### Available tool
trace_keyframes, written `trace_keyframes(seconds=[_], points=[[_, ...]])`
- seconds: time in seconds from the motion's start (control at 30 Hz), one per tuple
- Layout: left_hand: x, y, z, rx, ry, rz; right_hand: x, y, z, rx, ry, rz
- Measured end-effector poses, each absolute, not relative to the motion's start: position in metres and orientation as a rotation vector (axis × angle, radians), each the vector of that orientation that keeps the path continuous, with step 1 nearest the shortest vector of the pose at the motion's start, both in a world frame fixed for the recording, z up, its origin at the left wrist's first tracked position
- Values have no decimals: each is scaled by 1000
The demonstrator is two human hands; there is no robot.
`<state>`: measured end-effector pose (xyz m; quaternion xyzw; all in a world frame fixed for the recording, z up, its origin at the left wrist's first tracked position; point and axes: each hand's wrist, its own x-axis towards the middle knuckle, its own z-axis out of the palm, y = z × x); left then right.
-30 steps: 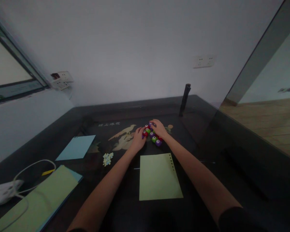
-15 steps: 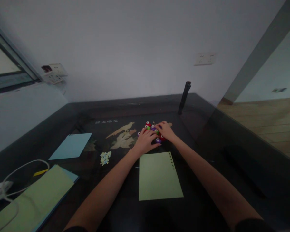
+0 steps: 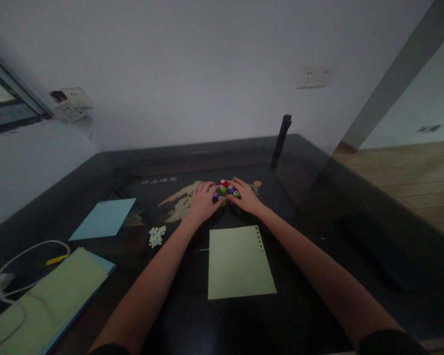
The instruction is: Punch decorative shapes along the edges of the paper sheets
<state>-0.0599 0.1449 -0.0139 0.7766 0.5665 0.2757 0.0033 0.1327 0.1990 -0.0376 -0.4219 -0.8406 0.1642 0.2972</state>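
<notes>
Standing over here watching, and the 2 hands have pretty much corralled the whole bunch: left hand [image 3: 204, 199] curved around the near-left side, right hand [image 3: 246, 198] around the right, thumbs close together at the near edge. Fingers and thumb are apart on each, with pieces in between; can't tell from here if either is really pinching anything or just fencing them in. The eyeball toys [image 3: 222, 189], red, green and purple, each with a white eye, sit bunched up between the palms on the black table [image 3: 299, 281]. No idea on the exact count, fingers cover some. They look light to me, probably plastic or rubbery, so I wouldn't worry about breaking them. Rounded shape plus that glossy top says they'd skid or roll if nudged, so I'd grab them 1 at a time, thumb and finger on opposite sides, low around the middle, off the eye. Just nearer the person is a green sheet [image 3: 240, 264], with a heap of puzzle bits [image 3: 157, 236] left of it, then a blue sheet [image 3: 103, 218], and a black stick [image 3: 281, 140] standing slightly tilted toward the back.
</notes>
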Motion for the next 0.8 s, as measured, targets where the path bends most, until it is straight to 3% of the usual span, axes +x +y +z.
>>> trace_keyframes(seconds=[0.3, 0.8], points=[[-69, 161, -42, 2240, 1674, 1012, 106, 222, -40, -1195, -2146, 412], [-70, 163, -40, 2098, 1576, 1199, 98, 250, -27, -884, -2385, 563]])
